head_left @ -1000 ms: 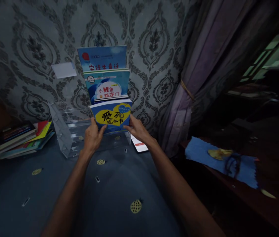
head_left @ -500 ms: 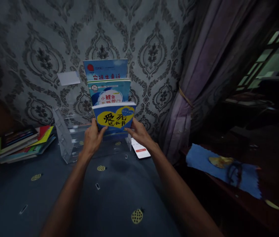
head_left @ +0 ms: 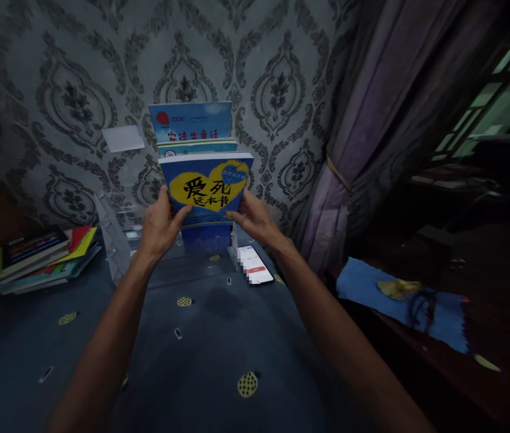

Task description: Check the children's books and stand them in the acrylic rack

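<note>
Both sides of the heart-cover book (head_left: 207,189) are grasped, by L grip (head_left: 158,222) & R grip (head_left: 255,219); it's held up at the clear rack (head_left: 111,240). Should be kept level, w/ bottom edge clear of rack tiers. In rack, approx. upright: teal book (head_left: 198,147), w/ tall blue book (head_left: 192,118) behind.

Two hands (head_left: 158,225), at least three upright books (head_left: 207,187), one rack (head_left: 111,240), one phone (head_left: 257,264)

On blue cloth (head_left: 192,385): book pile (head_left: 38,261); rack (head_left: 111,240); phone (head_left: 256,266)
</note>
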Available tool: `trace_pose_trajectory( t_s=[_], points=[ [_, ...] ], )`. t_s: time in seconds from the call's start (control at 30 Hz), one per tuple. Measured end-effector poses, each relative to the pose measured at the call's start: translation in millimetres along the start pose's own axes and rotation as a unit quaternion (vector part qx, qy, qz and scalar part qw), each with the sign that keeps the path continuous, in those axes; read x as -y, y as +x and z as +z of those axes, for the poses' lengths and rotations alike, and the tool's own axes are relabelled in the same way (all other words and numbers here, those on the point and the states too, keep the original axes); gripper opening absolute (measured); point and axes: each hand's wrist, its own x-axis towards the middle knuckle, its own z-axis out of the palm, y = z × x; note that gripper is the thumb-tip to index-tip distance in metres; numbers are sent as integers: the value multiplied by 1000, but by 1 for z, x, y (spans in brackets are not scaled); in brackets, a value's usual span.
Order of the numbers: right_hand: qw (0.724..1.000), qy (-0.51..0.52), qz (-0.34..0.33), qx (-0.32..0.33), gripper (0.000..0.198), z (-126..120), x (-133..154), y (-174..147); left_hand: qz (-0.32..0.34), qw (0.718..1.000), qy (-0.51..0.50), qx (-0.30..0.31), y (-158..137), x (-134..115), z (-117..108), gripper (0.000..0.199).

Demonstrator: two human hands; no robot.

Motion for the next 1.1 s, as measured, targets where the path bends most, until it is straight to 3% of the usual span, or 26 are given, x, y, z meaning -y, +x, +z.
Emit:
trace_pose_trajectory(
  t_s=[0.1,0.23,0.37,0.47,0.53,0.67,0.77,0.93,1.1],
  points=[
    [997,64,-11,32,57,1,-1,-6,-16,1000,9,17,-6,-2,1,37],
    [994,107,4,4,57,3,7,-9,-21,999,-6,29,-4,-12,0,37],
    [981,159,2,-114,41,8,24,-12,0,996,-84,23,2,-20,-4,35],
    [959,162,4,-233,36,4,32,-15,-33,993,-111,-35,-8,-13,-7,37],
    [938,162,1,-307,37,-4,30,-17,-88,994,-40,-51,-25,-4,-6,40],
    [888,179,-36,-422,39,-27,17,-21,-152,967,178,103,-63,-2,11,43],
    [865,179,-51,-466,37,-47,8,-23,-145,934,297,133,-72,-14,26,37],
    [851,199,-46,-483,39,-70,6,-29,-161,918,335,140,-63,-31,38,33],
    [855,184,-57,-481,38,-69,13,-27,-171,917,328,151,-59,-31,41,37]
  ],
)
